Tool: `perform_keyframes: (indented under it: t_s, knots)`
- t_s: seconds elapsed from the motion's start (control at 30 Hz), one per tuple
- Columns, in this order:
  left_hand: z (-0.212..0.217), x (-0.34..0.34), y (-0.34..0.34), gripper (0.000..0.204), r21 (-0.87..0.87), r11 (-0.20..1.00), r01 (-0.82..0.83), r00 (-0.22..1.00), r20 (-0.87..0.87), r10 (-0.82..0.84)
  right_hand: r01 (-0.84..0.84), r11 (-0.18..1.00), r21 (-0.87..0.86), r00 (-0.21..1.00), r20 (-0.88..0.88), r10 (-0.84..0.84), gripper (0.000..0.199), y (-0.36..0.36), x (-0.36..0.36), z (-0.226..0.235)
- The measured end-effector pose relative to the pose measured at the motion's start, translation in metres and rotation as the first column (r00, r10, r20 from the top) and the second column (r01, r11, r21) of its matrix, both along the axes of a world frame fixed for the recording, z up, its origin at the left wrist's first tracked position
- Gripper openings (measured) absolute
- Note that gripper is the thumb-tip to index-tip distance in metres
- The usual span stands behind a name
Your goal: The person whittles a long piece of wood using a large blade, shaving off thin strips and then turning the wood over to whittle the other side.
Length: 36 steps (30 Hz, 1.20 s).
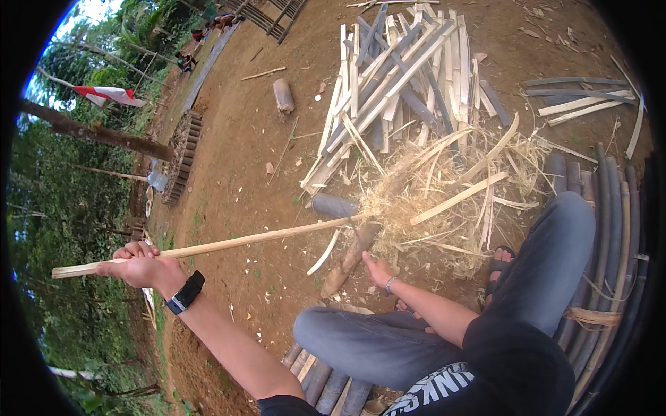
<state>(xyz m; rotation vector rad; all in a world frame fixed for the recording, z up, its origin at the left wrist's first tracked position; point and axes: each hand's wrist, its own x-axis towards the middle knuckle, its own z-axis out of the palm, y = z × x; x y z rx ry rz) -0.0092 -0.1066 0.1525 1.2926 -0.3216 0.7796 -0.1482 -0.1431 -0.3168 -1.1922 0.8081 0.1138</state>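
— Far to the left, what is the left hand (141, 265) doing?

— It is wrapped tight around one long pale split bamboo strip (229, 243), close to its near end. One black wristwatch (185, 292) sits on that wrist. The strip runs rightward, just above the brown dirt ground (236, 159), and its far end reaches the tangle of straw-coloured bamboo shavings (444, 201).

— And toward the middle?

— One short grey bamboo cylinder (283, 96) lies alone on the dirt further off. Nearer, the right hand (378, 270) reaches down, fingers curled at the end of one brown wooden-handled tool (352, 255) lying on the ground; whether it truly clamps the handle, I cannot tell. One thin metal bracelet (390, 283) circles that wrist.

— Further right?

— One big heap of pale and grey split bamboo slats (395, 76), too many to count, lies beyond the shavings. A smaller scatter of about six slats (583, 97) lies well apart at the right. The person sits in blue-grey trousers (548, 263) on a row of dark round bamboo poles (610, 208).
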Motion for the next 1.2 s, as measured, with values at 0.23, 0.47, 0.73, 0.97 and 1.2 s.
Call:
perform_keyframes:
  t_s: [0.23, 0.47, 0.73, 0.97, 1.2]
  knots:
    - [-0.006, -0.007, 0.007, 0.057, 0.015, 0.999, 0.046, 0.999, 0.028, -0.046, 0.061, 0.979, 0.193, 0.991, 0.103, -0.082, 0.067, 0.006, 0.004, 0.018]
    - [-0.011, -0.007, 0.006, 0.053, 0.033, 0.989, 0.146, 0.988, 0.047, -0.147, 0.169, 0.984, 0.053, 0.959, -0.238, -0.152, 0.073, -0.023, -0.021, -0.053]
    - [-0.141, -0.014, -0.018, 0.030, 0.024, 0.979, 0.201, 0.977, -0.076, -0.199, 0.005, 0.923, -0.384, 0.999, 0.031, 0.007, 0.061, -0.050, -0.026, -0.002]
    - [-0.149, -0.025, 0.040, 0.038, -0.159, 0.952, 0.260, 0.952, -0.120, -0.280, -0.025, 0.891, -0.453, 0.998, 0.033, 0.045, 0.042, -0.088, -0.054, 0.029]
    - [-0.180, -0.021, 0.057, 0.043, -0.184, 0.938, 0.295, 0.932, -0.160, -0.324, -0.009, 0.955, -0.298, 0.999, 0.038, 0.021, 0.056, -0.061, -0.062, 0.034]
